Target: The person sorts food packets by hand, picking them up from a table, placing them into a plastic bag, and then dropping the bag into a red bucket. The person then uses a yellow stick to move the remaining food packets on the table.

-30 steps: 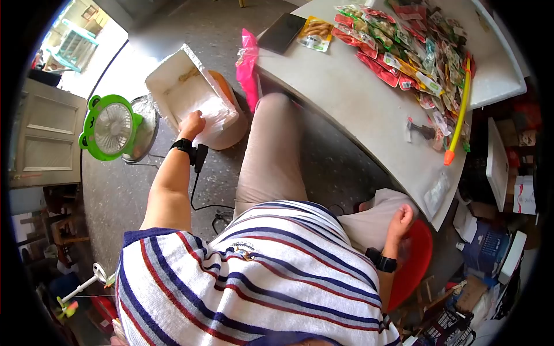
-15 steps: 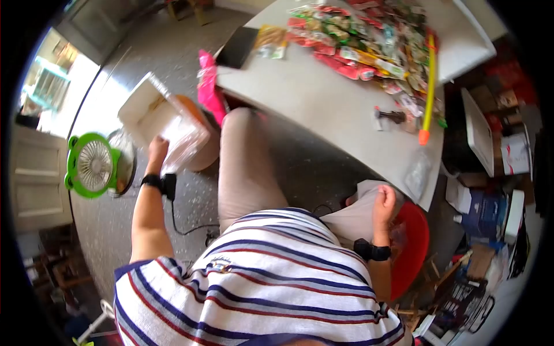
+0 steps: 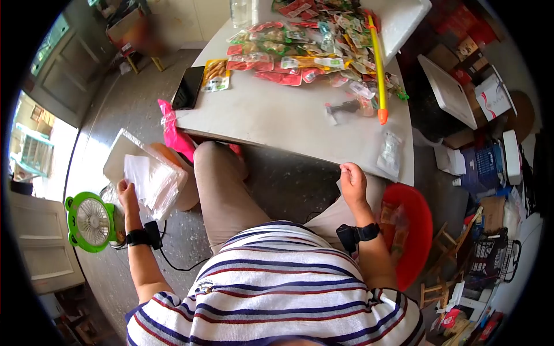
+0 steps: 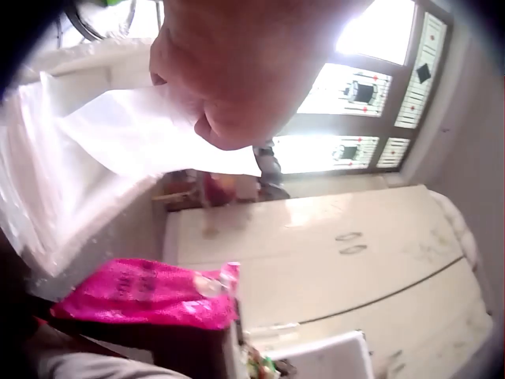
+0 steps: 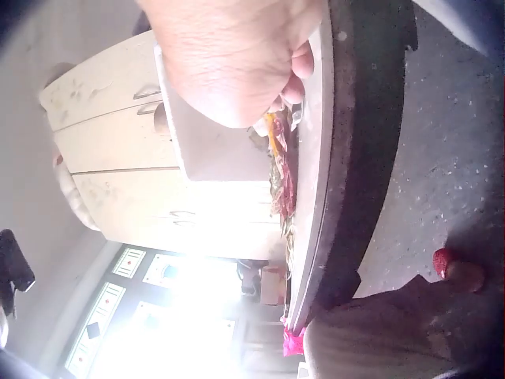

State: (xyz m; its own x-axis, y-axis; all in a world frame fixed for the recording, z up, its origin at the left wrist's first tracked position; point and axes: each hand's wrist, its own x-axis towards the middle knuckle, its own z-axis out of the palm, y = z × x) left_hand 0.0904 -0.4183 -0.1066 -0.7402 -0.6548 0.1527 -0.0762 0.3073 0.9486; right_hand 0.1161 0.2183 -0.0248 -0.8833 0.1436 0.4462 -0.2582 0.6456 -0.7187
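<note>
My left hand (image 3: 128,197) pinches a thin white plastic bag (image 3: 136,170) at its edge, over a white foam box (image 3: 118,153) on the left. More clear plastic bags (image 3: 159,193) lie bunched over the box's near side. In the left wrist view the pinched bag (image 4: 130,130) hangs from under the curled fingers, its far end spread over the box. My right hand (image 3: 354,185) is raised near the table's front edge, fingers loosely curled, with nothing seen in it. Its palm is hidden in the right wrist view.
Many snack packets (image 3: 288,60) are heaped on the white table (image 3: 254,109), with a yellow tube (image 3: 378,69), a phone (image 3: 188,88) and a clear bag (image 3: 390,154). A pink bag (image 3: 175,132) hangs at its corner. A green fan (image 3: 90,222) stands left, a red basin (image 3: 420,236) right.
My left hand has drawn the white plastic bag up from the box toward me. The right hand has risen toward the table edge. The head view has turned to the right.
</note>
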